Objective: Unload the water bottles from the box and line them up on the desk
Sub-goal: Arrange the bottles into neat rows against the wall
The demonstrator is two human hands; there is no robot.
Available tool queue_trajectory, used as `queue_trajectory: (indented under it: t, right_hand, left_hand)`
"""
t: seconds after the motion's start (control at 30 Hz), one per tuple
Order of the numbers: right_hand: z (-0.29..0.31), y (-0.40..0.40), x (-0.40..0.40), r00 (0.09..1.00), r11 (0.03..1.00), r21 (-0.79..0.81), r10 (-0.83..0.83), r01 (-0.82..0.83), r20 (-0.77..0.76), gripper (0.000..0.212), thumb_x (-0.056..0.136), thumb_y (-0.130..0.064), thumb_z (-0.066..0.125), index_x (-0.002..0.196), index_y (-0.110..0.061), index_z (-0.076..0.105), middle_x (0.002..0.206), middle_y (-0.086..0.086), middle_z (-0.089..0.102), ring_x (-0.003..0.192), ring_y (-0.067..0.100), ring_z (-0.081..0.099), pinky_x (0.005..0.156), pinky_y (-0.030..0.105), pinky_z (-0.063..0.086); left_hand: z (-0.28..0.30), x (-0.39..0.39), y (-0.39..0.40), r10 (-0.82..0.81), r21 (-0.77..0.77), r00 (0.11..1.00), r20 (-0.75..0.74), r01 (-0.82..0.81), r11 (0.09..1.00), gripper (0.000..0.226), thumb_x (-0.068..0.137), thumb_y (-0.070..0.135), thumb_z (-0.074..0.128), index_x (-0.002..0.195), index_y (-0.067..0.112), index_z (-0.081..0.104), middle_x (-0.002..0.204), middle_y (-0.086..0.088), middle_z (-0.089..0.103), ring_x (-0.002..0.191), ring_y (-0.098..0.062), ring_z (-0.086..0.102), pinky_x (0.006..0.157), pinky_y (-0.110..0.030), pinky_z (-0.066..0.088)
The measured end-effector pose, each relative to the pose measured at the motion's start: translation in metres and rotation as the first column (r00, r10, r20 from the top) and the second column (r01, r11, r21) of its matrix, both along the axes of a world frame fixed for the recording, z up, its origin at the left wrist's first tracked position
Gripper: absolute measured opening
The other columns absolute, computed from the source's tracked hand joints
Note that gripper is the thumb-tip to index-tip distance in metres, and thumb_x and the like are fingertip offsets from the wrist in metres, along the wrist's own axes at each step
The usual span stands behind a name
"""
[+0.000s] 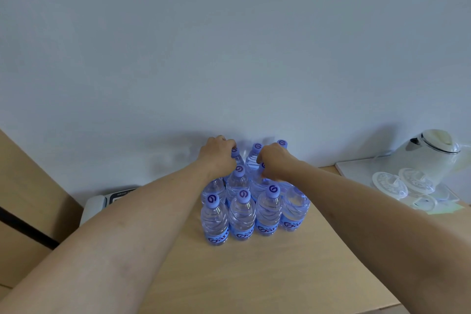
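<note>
Two bare arms reach out over the desk (267, 275). At far left stands the brown box (23, 199), with a phone (102, 202) just beside it. Next comes the left hand (218, 154), curled around the cap of a back bottle (235, 158). Bottles (242, 214) stand upright in tight rows in the middle, by the wall. Then the right hand (274, 160) is curled on another bottle top. At far right sits a white kettle (430, 153) on a tray (356, 171).
</note>
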State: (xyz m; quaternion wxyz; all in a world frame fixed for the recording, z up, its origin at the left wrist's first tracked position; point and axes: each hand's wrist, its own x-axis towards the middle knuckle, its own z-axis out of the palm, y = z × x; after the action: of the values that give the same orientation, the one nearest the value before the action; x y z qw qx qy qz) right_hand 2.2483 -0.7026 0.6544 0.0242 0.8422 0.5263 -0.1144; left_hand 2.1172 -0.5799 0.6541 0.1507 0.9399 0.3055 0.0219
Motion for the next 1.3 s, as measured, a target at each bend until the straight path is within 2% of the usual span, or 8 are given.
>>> queue_trajectory:
  t: [0.07,0.13,0.33,0.47,0.63,0.8,0.93,1.3]
  right_hand:
    - [0.0,0.001,0.0,0.999,0.999,0.027,-0.036,0.036,0.005,0.039,0.079,-0.031,0.074,0.06,-0.009,0.049,0.063,0.004,0.048,0.071,0.025,0.056,0.06,0.033,0.048]
    - [-0.001,0.0,0.0,0.998,0.997,0.055,-0.059,0.058,0.01,0.047,0.079,-0.037,0.074,0.056,-0.012,0.041,0.059,0.002,0.043,0.065,0.023,0.053,0.056,0.034,0.044]
    - [0.001,0.002,-0.004,0.999,1.0,0.002,-0.011,0.011,0.048,0.039,0.079,-0.009,0.062,0.055,-0.014,0.032,0.059,0.004,0.031,0.064,0.023,0.042,0.05,0.029,0.03]
    - [-0.001,0.001,0.001,1.0,1.0,-0.012,-0.011,0.011,0.019,0.038,0.078,-0.009,0.062,0.055,-0.014,0.032,0.059,0.005,0.03,0.065,0.023,0.04,0.048,0.028,0.027]
    - [-0.001,-0.002,0.004,0.998,0.997,0.056,-0.057,0.059,-0.039,0.048,0.077,-0.041,0.075,0.058,-0.013,0.041,0.06,0.001,0.042,0.063,0.02,0.049,0.055,0.032,0.043]
    - [-0.001,-0.002,0.0,1.0,1.0,0.021,-0.014,0.014,0.003,0.045,0.081,-0.022,0.068,0.054,-0.013,0.032,0.057,0.004,0.033,0.062,0.023,0.041,0.047,0.028,0.03]
    - [0.002,-0.004,0.0,1.0,1.0,0.008,0.013,-0.013,-0.01,0.044,0.079,-0.013,0.066,0.055,-0.014,0.029,0.058,0.005,0.027,0.064,0.023,0.038,0.053,0.031,0.031]
    - [-0.002,-0.005,0.004,0.999,0.998,0.05,-0.026,0.028,-0.032,0.044,0.08,-0.034,0.072,0.059,-0.012,0.04,0.06,0.001,0.038,0.068,0.022,0.046,0.058,0.033,0.04]
  left_hand:
    - [-0.001,0.0,-0.001,0.001,0.002,1.0,-0.001,-0.001,1.0,0.044,0.084,0.016,0.055,0.128,0.017,0.055,0.125,-0.009,0.049,0.119,-0.031,0.044,0.096,-0.043,0.045]
    - [-0.001,-0.001,-0.001,0.002,0.003,1.0,-0.001,-0.002,1.0,0.045,0.083,0.016,0.055,0.128,0.018,0.054,0.124,-0.008,0.049,0.119,-0.03,0.043,0.096,-0.042,0.045]
    - [-0.002,-0.003,-0.003,0.011,0.009,1.0,-0.018,-0.011,1.0,0.049,0.084,0.017,0.054,0.132,0.019,0.052,0.128,-0.008,0.049,0.122,-0.029,0.042,0.097,-0.043,0.045]
    - [-0.002,-0.004,-0.005,0.014,0.007,1.0,-0.026,-0.014,1.0,0.051,0.084,0.016,0.055,0.134,0.019,0.051,0.131,-0.009,0.048,0.123,-0.03,0.042,0.098,-0.043,0.045]
    - [-0.002,-0.004,-0.008,0.015,0.006,1.0,-0.024,-0.015,1.0,0.051,0.084,0.015,0.055,0.135,0.018,0.05,0.131,-0.009,0.048,0.123,-0.03,0.042,0.098,-0.042,0.044]
    - [0.0,-0.004,-0.009,0.01,0.022,0.999,-0.031,-0.009,1.0,0.051,0.083,0.015,0.055,0.134,0.018,0.051,0.13,-0.009,0.049,0.122,-0.03,0.042,0.098,-0.043,0.044]
    - [0.002,-0.004,-0.008,0.018,0.036,1.0,-0.016,-0.018,0.999,0.051,0.082,0.015,0.055,0.133,0.018,0.052,0.129,-0.009,0.05,0.121,-0.03,0.042,0.097,-0.043,0.045]
    - [0.005,0.0,-0.011,0.008,0.053,1.0,-0.009,-0.007,0.999,0.042,0.083,0.017,0.055,0.125,0.018,0.055,0.124,-0.008,0.05,0.117,-0.03,0.042,0.093,-0.042,0.045]
